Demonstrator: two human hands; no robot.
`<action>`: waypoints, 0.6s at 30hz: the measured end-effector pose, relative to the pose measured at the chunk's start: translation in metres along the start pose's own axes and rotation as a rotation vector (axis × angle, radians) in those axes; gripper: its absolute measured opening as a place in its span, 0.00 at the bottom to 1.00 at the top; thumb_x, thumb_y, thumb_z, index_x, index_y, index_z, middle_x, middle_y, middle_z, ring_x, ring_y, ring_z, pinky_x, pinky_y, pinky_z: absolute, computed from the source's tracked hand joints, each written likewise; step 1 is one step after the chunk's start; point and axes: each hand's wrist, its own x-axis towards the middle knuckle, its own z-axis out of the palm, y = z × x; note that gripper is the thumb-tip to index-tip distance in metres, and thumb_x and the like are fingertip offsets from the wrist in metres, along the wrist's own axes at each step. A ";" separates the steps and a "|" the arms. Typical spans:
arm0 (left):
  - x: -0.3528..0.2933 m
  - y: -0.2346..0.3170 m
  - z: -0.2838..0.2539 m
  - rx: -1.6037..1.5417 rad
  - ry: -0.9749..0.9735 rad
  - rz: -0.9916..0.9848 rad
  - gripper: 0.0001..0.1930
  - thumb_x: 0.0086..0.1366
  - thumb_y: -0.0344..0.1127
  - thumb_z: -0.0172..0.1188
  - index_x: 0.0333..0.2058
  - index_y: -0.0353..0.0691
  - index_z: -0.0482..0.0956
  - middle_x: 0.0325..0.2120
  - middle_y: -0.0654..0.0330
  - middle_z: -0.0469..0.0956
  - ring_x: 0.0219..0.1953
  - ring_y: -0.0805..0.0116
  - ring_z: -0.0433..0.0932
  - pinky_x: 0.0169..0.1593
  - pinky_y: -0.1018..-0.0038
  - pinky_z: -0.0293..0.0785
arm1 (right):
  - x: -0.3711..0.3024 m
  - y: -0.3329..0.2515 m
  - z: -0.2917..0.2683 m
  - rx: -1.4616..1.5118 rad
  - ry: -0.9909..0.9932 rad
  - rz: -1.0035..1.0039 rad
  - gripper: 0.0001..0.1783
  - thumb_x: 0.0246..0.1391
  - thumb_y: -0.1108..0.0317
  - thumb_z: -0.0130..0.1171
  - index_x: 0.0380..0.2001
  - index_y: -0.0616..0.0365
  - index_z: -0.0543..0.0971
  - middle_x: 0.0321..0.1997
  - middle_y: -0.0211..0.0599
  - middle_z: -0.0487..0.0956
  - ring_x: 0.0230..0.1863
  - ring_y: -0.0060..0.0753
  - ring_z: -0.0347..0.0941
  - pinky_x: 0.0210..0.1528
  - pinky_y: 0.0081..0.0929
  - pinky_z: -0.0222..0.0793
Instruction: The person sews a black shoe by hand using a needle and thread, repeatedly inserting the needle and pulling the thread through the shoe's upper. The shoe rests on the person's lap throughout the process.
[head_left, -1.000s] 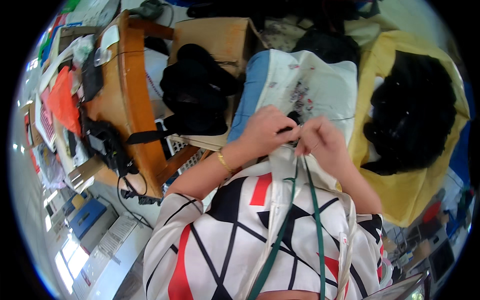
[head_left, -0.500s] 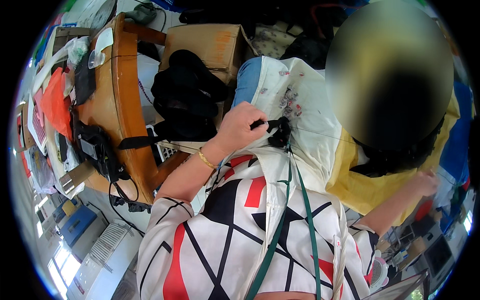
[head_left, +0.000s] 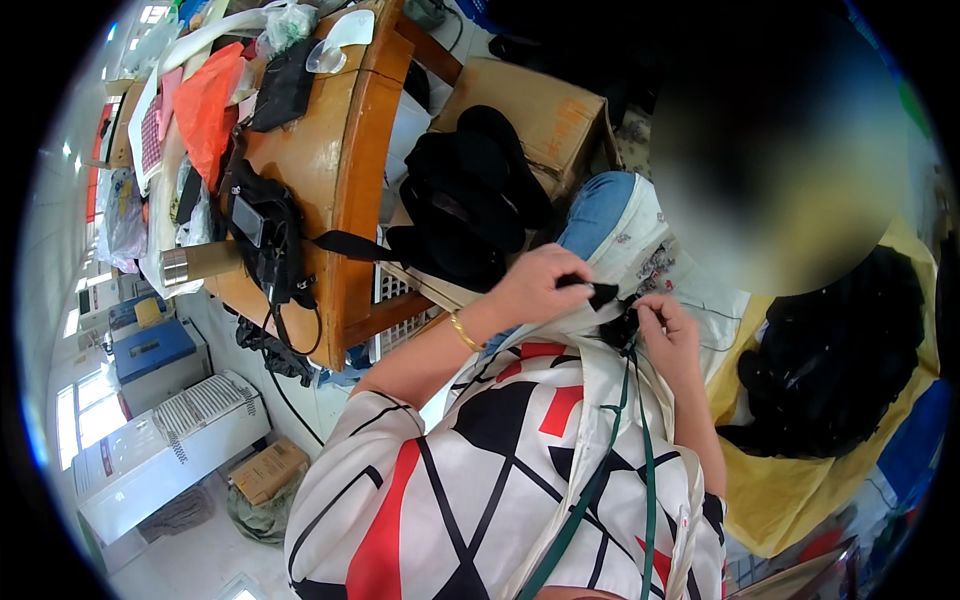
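My left hand (head_left: 545,285) is closed round a small black fabric piece (head_left: 603,296), whose end sticks out past the fingers. Just right of it my right hand (head_left: 670,335) has thumb and forefinger pinched together at a dark bunch (head_left: 620,326); what lies between these fingertips is too small to make out. A thin thread loops beside the right hand. Both hands are over my lap, on a cream apron (head_left: 705,290) scattered with small dark and reddish bits. Dark green cords (head_left: 600,460) hang down my front from the bunch.
On the left, a wooden table (head_left: 335,190) carries a black bag (head_left: 262,225) and an orange-red plastic bag (head_left: 208,115). Black soft items (head_left: 465,190) lie by a cardboard box (head_left: 530,110). More black items (head_left: 840,350) rest on yellow cloth (head_left: 770,505) at right.
My right hand has come in from far right, where a thread stretched toward it, to beside the left hand. The left hand keeps its hold. The view has shifted, with the table further right.
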 end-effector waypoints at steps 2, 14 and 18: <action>-0.005 -0.008 -0.012 -0.041 0.028 -0.117 0.08 0.57 0.33 0.69 0.35 0.40 0.83 0.29 0.64 0.78 0.32 0.72 0.75 0.36 0.76 0.70 | 0.000 0.007 -0.002 0.092 0.105 0.062 0.06 0.62 0.73 0.57 0.42 0.59 0.80 0.27 0.31 0.75 0.26 0.18 0.67 0.31 0.21 0.66; 0.000 0.003 0.009 -0.024 -0.053 0.043 0.09 0.54 0.32 0.70 0.34 0.39 0.83 0.28 0.58 0.79 0.34 0.60 0.78 0.40 0.69 0.73 | 0.014 -0.024 0.016 -0.158 0.006 -0.124 0.07 0.58 0.73 0.61 0.40 0.61 0.77 0.31 0.36 0.75 0.29 0.29 0.70 0.34 0.25 0.67; -0.002 0.003 0.001 -0.007 0.083 -0.053 0.07 0.58 0.34 0.69 0.33 0.40 0.83 0.30 0.58 0.81 0.35 0.61 0.79 0.41 0.69 0.74 | 0.008 -0.023 0.017 -0.178 0.015 -0.119 0.07 0.56 0.72 0.63 0.35 0.63 0.78 0.30 0.40 0.76 0.29 0.35 0.72 0.34 0.28 0.69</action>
